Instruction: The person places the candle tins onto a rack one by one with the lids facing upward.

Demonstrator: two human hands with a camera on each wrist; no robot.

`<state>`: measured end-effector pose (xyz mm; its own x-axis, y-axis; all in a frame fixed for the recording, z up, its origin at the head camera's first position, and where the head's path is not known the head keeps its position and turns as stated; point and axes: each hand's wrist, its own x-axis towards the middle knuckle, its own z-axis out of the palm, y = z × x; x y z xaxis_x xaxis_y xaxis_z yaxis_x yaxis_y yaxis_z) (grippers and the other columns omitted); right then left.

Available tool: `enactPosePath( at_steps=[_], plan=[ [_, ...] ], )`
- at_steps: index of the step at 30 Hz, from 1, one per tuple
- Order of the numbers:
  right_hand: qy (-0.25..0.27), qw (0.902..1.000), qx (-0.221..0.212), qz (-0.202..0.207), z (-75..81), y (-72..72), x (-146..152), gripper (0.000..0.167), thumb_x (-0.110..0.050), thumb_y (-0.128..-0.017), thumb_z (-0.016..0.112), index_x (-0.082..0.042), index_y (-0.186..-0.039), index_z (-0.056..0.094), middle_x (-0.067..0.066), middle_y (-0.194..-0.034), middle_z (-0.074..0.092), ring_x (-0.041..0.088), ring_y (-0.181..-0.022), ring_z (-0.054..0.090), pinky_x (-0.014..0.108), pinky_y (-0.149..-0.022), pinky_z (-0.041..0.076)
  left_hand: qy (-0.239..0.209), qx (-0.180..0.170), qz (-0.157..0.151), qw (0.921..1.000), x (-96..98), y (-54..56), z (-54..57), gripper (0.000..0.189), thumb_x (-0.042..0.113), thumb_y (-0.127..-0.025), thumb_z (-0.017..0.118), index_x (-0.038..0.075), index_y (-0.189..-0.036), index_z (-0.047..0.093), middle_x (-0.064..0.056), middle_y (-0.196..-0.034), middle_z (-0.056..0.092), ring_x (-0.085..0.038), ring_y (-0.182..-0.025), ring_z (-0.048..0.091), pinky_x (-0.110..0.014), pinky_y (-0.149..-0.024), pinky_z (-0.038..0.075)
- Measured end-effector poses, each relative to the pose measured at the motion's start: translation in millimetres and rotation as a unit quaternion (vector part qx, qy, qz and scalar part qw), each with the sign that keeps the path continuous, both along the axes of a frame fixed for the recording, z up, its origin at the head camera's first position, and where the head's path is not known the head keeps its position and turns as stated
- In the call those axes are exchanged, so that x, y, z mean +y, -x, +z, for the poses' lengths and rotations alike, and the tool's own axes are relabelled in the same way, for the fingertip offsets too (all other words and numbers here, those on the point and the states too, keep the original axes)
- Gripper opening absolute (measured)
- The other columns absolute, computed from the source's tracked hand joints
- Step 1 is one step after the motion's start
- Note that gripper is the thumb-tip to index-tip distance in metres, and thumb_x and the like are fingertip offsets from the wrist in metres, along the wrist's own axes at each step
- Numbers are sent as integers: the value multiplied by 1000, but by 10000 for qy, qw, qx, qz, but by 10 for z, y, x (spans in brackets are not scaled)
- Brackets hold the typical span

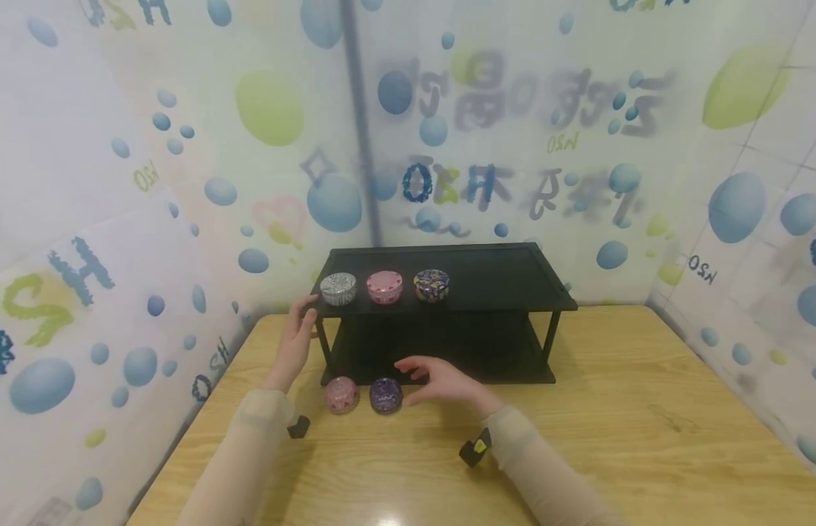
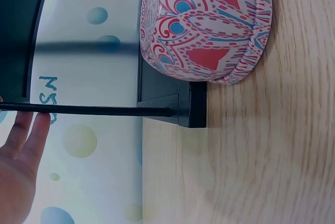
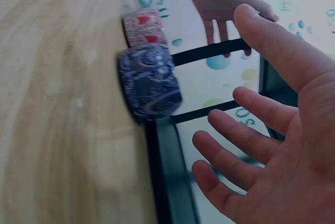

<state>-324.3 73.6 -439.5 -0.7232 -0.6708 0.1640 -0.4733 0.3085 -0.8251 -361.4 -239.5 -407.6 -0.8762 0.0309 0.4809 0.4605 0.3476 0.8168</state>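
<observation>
Head view, left hand: the left hand [image 1: 293,348] grips the black rack [image 1: 489,272] at its top left corner.
Head view, right hand: released, the right hand [image 1: 440,381] is just beside the purple tin [image 1: 386,397].
Table [image 1: 611,409] front: purple tin and pink tin [image 1: 342,396], side by side.
Rack top: three patterned tins [image 1: 384,287].
Left wrist view: fingers [image 2: 32,143] against the leg [image 2: 99,110].
Right wrist view: right fingers [image 3: 225,130] spread, holding nothing; purple tin blurred, overlapping the pink one.
</observation>
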Motion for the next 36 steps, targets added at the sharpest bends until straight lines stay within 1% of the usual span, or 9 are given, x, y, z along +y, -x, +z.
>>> enactPosePath(
  at_steps=[3, 8, 13, 18, 21, 25, 30, 33, 36],
  plan=[
    [-46, 10000, 7, -9, -53, -8, -54, 69, -18, -76, 83, -2, -136, 52, 15, -135, 55, 34, -115, 54, 47, -100, 44, -3, 15, 5, 10000, -8, -7, 6, 40, 27, -106, 37, 11, -143, 35, -17, -152, 28, -44, -126, 42, -65, -90, 43],
    [-111, 9998, -34, -139, -140, -30, -127, 71, -20, -74, 85, -4, -136, 53, 12, -133, 56, 34, -114, 54, 47, -99, 44, 2, 19, -11, 10000, -1, -13, 16, 39, 26, -107, 37, 10, -142, 34, -17, -152, 28, -45, -124, 43, -65, -90, 42],
    [-122, 9994, -184, -272, -196, -25, -174, 73, -19, -73, 85, -4, -137, 52, 13, -131, 56, 34, -112, 55, 46, -98, 44, 10, 43, -38, 10000, 14, -16, 16, 39, 25, -107, 36, 9, -141, 34, -19, -151, 28, -46, -124, 44, -65, -90, 43],
    [-158, 9984, -405, -351, -248, 8, -200, 76, -19, -74, 85, -3, -139, 48, 12, -131, 56, 32, -111, 56, 42, -96, 46, -6, 93, -8, 10000, 6, -14, 9, 41, 30, -106, 37, 10, -141, 35, -18, -151, 29, -46, -123, 44, -64, -89, 44],
    [-175, 9980, -459, -389, -260, 20, -206, 76, -20, -74, 84, -4, -139, 48, 12, -131, 56, 31, -110, 56, 41, -95, 46, -23, 66, 7, 10000, -4, -12, 7, 41, 31, -106, 38, 11, -141, 36, -17, -151, 29, -44, -122, 45, -61, -89, 45],
    [-154, 9980, -490, -372, -249, 18, -225, 75, -21, -75, 84, -4, -139, 49, 11, -133, 55, 30, -109, 56, 41, -95, 46, -32, -47, -17, 10000, -10, -23, 26, 39, 26, -106, 37, 10, -142, 35, -17, -152, 28, -43, -122, 45, -60, -90, 46],
    [-144, 9982, -474, -338, -246, 14, -273, 74, -19, -75, 84, -2, -138, 50, 12, -134, 54, 25, -105, 58, 39, -94, 47, -60, -66, -134, 9999, 63, -167, 166, 39, 19, -106, 36, 2, -141, 32, -24, -152, 25, -48, -122, 43, -64, -91, 43],
    [-114, 9981, -480, -378, -246, 9, -312, 73, -17, -74, 84, 0, -137, 50, 14, -132, 55, 25, -104, 58, 41, -94, 48, 2, -37, -94, 9999, 122, -262, 251, 39, 19, -107, 36, 0, -140, 32, -26, -151, 25, -48, -121, 44, -64, -91, 43],
    [-168, 9979, -390, -496, -241, -2, -354, 74, -17, -72, 85, 1, -136, 51, 15, -131, 56, 28, -111, 56, 44, -99, 45, -7, -67, -72, 10000, 138, -276, 269, 38, 17, -106, 36, 0, -140, 33, -26, -150, 26, -48, -121, 45, -65, -91, 43]
  ],
)
